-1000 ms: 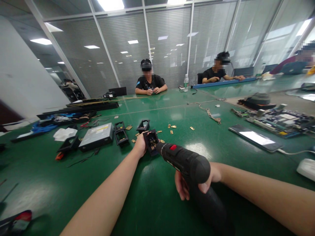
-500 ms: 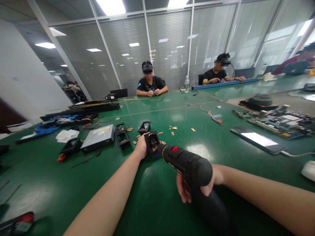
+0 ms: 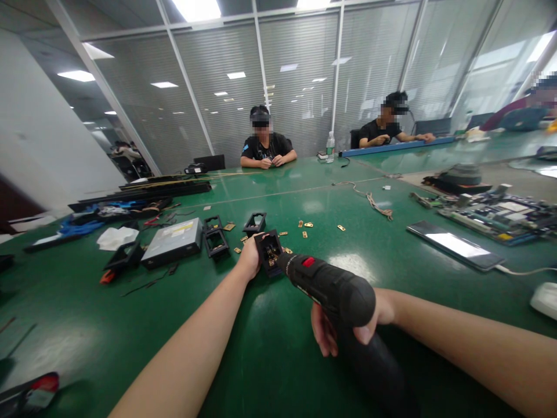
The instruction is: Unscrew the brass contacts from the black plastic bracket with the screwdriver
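My left hand [image 3: 249,255] is closed round a small black plastic housing [image 3: 268,250] with brass parts inside, holding it tilted on the green table [image 3: 270,360]. My right hand [image 3: 343,332] grips the handle of a black electric screwdriver [image 3: 331,287] with a red switch. Its tip points into the housing's open side. Several small brass plates [image 3: 307,224] lie scattered just beyond the housing.
Two more black housings [image 3: 215,238] and a silver optical drive [image 3: 173,242] lie to the left. A phone [image 3: 455,245] and circuit boards [image 3: 496,212] are at the right. A cable [image 3: 374,203] lies further back. Two people sit at the far side.
My hands, the housing and the screwdriver keep the same pose; only the view shifts slightly with my head.
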Available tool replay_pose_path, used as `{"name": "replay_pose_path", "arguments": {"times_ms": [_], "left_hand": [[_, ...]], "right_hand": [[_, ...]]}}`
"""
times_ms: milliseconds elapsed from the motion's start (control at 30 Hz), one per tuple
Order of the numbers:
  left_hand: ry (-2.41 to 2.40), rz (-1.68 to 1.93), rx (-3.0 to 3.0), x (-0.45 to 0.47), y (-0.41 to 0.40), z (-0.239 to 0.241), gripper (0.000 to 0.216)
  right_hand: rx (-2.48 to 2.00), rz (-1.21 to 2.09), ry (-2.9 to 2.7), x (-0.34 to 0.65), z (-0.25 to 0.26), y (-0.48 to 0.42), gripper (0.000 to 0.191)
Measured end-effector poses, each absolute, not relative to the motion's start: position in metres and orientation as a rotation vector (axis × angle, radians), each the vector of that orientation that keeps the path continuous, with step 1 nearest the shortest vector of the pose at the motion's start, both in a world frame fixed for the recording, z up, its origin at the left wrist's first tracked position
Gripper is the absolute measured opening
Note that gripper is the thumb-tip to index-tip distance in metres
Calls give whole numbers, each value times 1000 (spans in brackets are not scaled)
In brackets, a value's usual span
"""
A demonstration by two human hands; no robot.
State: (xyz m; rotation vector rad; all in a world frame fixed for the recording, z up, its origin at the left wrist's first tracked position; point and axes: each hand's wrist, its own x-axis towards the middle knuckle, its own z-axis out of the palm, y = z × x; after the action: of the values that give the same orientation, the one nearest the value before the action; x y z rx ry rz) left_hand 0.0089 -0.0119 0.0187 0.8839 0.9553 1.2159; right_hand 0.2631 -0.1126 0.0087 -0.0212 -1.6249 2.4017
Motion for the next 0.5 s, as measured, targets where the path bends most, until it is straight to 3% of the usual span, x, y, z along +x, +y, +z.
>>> {"name": "replay_pose_path", "arguments": {"times_ms": [500], "left_hand": [[974, 1231, 893, 10, -11, 18, 22]], "right_hand": [[-22, 2402, -1643, 263, 12, -112, 61]]}}
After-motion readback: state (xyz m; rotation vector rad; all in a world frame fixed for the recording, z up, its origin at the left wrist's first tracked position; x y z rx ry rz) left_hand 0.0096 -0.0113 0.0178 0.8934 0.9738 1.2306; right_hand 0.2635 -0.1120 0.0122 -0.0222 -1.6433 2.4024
